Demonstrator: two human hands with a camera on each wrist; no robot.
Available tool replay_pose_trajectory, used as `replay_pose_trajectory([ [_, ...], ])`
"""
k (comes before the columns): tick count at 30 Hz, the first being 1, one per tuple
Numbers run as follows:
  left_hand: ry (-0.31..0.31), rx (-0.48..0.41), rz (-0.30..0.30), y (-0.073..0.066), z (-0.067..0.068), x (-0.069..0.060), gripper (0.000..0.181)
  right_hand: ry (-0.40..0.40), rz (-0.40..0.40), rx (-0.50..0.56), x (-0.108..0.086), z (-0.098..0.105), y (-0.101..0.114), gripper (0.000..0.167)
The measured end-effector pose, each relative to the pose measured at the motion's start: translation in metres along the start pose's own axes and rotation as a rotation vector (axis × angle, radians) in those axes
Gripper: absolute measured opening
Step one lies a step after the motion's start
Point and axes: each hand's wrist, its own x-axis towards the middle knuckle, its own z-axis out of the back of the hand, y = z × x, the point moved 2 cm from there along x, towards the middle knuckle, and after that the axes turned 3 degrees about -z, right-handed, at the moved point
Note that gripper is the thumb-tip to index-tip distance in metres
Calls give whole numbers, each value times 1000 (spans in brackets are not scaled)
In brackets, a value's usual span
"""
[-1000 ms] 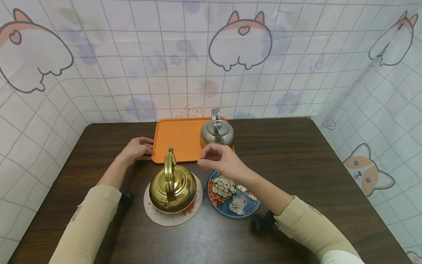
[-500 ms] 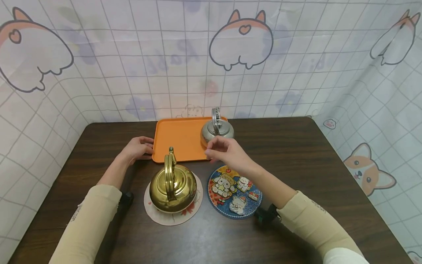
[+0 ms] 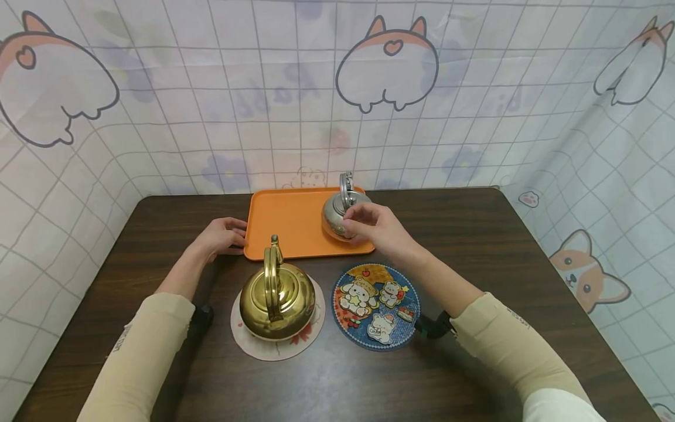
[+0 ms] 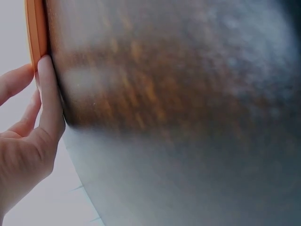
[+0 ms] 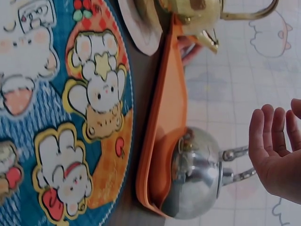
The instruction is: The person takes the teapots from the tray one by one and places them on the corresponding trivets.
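Note:
In the head view my left hand (image 3: pixel 221 236) touches the left edge of the orange tray (image 3: pixel 282 225). The left wrist view shows extended fingers (image 4: pixel 51 101) against that tray's rim. A silver kettle (image 3: pixel 333 214) with a raised handle stands on the tray's right part. My right hand (image 3: pixel 382 228), fingers loosely bent, hovers in front of it and hides its right side. The right wrist view shows nothing held in this hand (image 5: pixel 280 150), which overlaps the kettle handle's far end; contact cannot be told. A gold kettle (image 3: pixel 295 302) sits on a pale round mat (image 3: pixel 253 346).
A blue round mat (image 3: pixel 343 316) with cartoon animals lies right of the gold kettle. Everything stands on a dark wooden table (image 3: pixel 490 252). A white gridded curtain (image 3: pixel 211 117) with cartoon corgis encloses the back and sides.
My right hand has moved right and away from me, from above the blue mat's far edge to in front of the silver kettle. The left hand, tray and kettles have stayed put.

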Motion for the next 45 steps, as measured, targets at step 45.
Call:
replay_pose_trajectory([
  [45, 17, 7, -11, -2, 1, -1, 60, -169, -57, -125, 37, 25, -1, 32],
])
